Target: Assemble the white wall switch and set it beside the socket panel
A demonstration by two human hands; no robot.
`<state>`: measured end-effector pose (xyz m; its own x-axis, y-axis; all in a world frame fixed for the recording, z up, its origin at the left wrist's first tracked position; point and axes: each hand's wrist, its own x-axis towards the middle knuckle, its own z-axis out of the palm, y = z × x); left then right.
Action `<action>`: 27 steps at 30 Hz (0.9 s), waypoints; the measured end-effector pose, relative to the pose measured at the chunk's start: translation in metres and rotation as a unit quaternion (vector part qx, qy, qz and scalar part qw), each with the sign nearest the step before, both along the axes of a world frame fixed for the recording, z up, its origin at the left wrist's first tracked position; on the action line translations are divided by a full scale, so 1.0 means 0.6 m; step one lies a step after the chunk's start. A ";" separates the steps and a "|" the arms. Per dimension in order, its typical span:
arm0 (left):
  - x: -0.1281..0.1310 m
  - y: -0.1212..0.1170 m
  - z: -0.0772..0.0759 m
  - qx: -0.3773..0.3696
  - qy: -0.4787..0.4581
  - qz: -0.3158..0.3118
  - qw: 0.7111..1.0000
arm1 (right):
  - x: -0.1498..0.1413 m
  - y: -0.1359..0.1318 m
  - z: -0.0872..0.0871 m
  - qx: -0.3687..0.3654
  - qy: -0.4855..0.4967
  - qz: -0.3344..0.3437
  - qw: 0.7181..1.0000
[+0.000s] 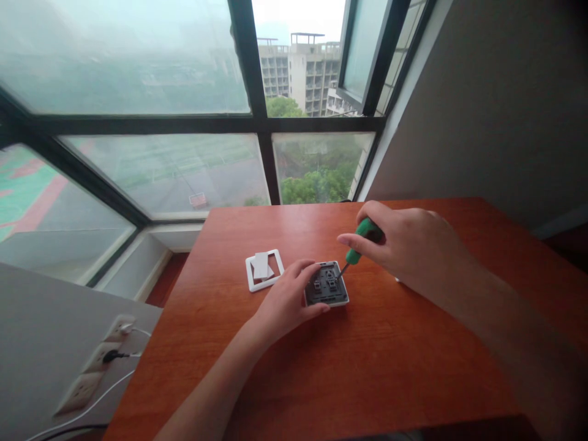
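A square wall switch [328, 293] with a white rim lies face up on the table, its dark grey inner mechanism exposed. My left hand [294, 291] grips it from the left side, fingers over the far edge and thumb along the near edge. In my right hand [390, 236] is a screwdriver [353, 256] with a green and black handle. It slants down to the left, and its tip meets the right part of the mechanism. Left of the switch lies a white square frame [250, 278] with white rocker plates [261, 266] resting across it.
The reddish-brown wooden table [367, 367] stands against a large window with dark bars [264, 125]. A small white piece [397, 280] shows partly beneath my right wrist. Wall sockets [98, 356] with plugs and cables sit at the lower left. A grey wall [482, 110] rises on the right.
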<state>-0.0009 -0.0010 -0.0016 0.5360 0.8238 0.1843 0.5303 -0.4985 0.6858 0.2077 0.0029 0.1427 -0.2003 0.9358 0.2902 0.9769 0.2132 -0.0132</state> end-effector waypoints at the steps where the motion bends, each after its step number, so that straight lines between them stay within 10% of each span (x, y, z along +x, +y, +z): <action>1: 0.000 0.000 0.000 0.001 0.000 0.000 1.000 | 0.002 -0.001 0.001 -0.017 0.023 0.021 0.999; 6: -0.001 0.000 -0.001 -0.002 0.007 -0.003 1.000 | 0.023 0.000 0.010 -0.121 0.158 0.169 0.965; 18: -0.002 0.002 -0.004 -0.003 0.001 -0.005 1.000 | 0.002 -0.006 -0.003 0.042 -0.062 -0.038 0.996; 27: -0.002 0.001 -0.005 -0.007 0.003 -0.002 1.000 | 0.021 -0.008 0.009 -0.066 0.102 0.117 0.986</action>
<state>-0.0020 -0.0003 -0.0044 0.5403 0.8243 0.1692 0.5324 -0.4906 0.6898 0.2202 -0.0018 0.1478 -0.3654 0.9033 0.2248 0.8752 0.4156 -0.2476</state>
